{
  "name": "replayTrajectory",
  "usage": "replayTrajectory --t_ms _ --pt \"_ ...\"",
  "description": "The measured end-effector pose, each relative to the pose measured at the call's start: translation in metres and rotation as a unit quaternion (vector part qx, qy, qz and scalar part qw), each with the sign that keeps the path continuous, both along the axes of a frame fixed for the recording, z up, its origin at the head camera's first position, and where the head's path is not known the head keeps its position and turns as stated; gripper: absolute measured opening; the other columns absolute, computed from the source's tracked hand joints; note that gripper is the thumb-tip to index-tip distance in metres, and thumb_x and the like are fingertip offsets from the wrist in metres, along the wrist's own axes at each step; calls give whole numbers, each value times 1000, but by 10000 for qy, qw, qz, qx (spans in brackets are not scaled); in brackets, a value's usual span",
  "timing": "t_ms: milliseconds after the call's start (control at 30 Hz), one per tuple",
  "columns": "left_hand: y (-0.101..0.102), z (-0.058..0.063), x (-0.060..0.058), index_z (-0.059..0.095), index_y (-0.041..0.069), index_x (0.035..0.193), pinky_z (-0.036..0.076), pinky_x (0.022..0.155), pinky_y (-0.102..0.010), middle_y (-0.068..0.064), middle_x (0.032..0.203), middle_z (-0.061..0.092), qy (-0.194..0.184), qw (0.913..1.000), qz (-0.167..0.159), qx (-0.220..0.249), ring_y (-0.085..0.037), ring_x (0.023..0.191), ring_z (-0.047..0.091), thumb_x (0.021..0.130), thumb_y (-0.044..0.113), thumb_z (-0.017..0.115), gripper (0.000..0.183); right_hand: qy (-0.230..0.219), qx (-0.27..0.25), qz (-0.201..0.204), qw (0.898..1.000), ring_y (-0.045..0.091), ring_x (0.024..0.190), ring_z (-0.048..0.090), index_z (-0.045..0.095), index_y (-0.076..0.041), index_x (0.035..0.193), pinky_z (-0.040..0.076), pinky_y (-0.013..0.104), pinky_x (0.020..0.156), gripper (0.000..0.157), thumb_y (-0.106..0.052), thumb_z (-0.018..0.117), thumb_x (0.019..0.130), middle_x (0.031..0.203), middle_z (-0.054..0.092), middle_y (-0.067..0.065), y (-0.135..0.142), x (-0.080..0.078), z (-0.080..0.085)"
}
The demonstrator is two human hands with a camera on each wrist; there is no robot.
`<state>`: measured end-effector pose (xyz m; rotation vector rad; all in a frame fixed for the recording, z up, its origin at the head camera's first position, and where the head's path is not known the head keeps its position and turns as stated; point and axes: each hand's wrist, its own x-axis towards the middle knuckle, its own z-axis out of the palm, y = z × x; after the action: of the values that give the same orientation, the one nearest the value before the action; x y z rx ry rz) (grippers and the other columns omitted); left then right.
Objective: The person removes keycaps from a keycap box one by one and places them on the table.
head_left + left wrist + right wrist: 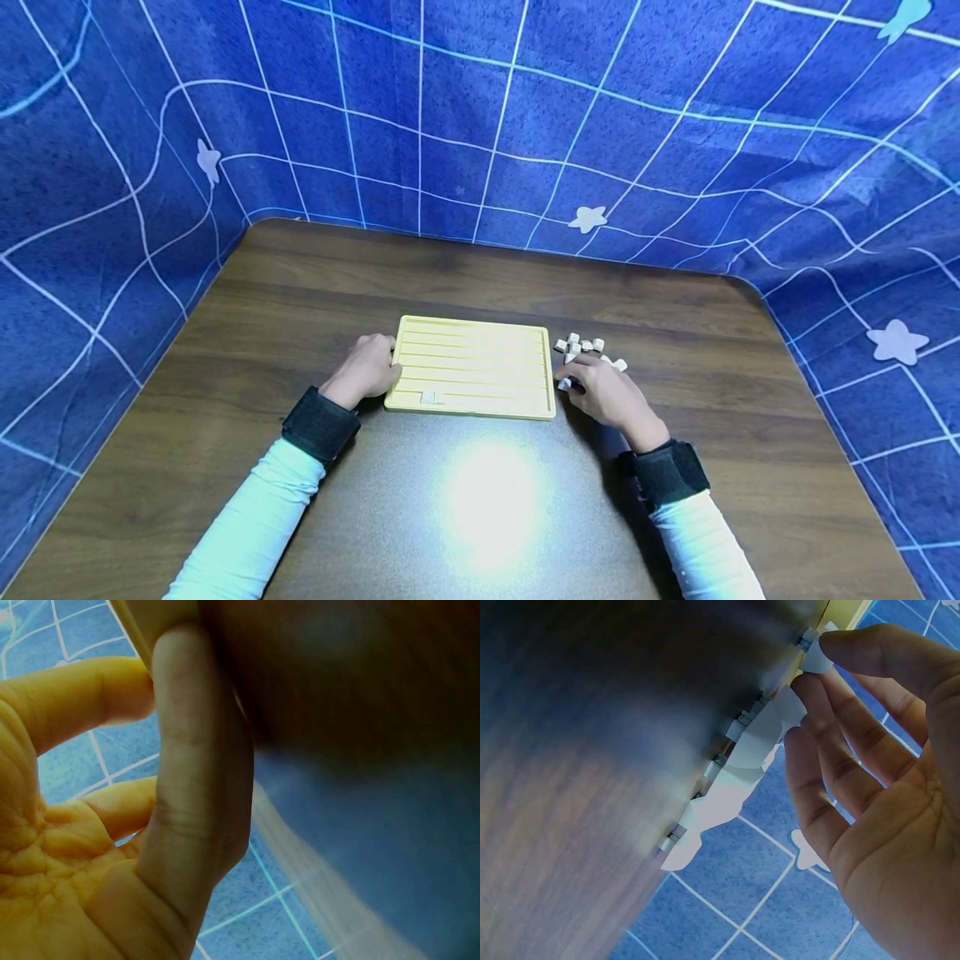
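Note:
A pale yellow tray with long horizontal ridges lies flat on the table. At its left edge, my left hand grips the rim between thumb and fingers; the left wrist view shows the fingers against the tray's side. My right hand is just off the tray's right edge. Its thumb and a fingertip pinch a white keycap, whose underside faces the table. Several loose white keycaps lie around that hand's fingers, partly hidden by it. One light keycap-like piece sits in the tray's lowest row.
The brown wooden table shows a bright glare in front of the tray. Behind and beside it hangs a blue cloth with white grid lines and stars. Both wrists wear black bands.

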<state>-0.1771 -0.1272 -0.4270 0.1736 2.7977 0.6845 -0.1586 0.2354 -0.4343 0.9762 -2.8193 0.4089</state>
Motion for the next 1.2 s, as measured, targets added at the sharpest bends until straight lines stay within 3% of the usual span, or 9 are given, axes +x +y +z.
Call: replayTrajectory --t_ms 467,700,900,1200 --pt "-2 -1 2 60 -2 95 47 72 -43 -13 83 56 80 9999 -71 20 -27 80 51 84 9 54 17 334 -208 461 9982 17 76 59 70 -6 92 53 37 63 22 -1 70 70 89 67 7 -20 -3 6" --pt "-2 -2 1 60 -2 93 48 74 -45 -13 83 57 121 9999 -53 -4 -28 81 51 84 8 54 15 287 -164 557 9979 15 78 61 70 -10 91 55 34 60 23 -3 74 69 90 67 4 -44 -4 10" --pt "-1 0 0 58 0 85 47 71 -44 -11 77 51 103 9999 -57 -9 -27 77 49 84 8 54 9 359 -269 908 9949 12 74 59 69 -9 90 55 32 61 19 -3 70 72 88 66 3 -69 -4 12" --pt "0 1 0 58 -1 91 46 70 -41 -11 80 52 -55 10000 -18 -13 -27 78 49 85 9 54 12 121 -259 1169 9927 11 76 60 69 -10 94 56 31 64 15 -12 68 78 92 67 2 -104 0 18"
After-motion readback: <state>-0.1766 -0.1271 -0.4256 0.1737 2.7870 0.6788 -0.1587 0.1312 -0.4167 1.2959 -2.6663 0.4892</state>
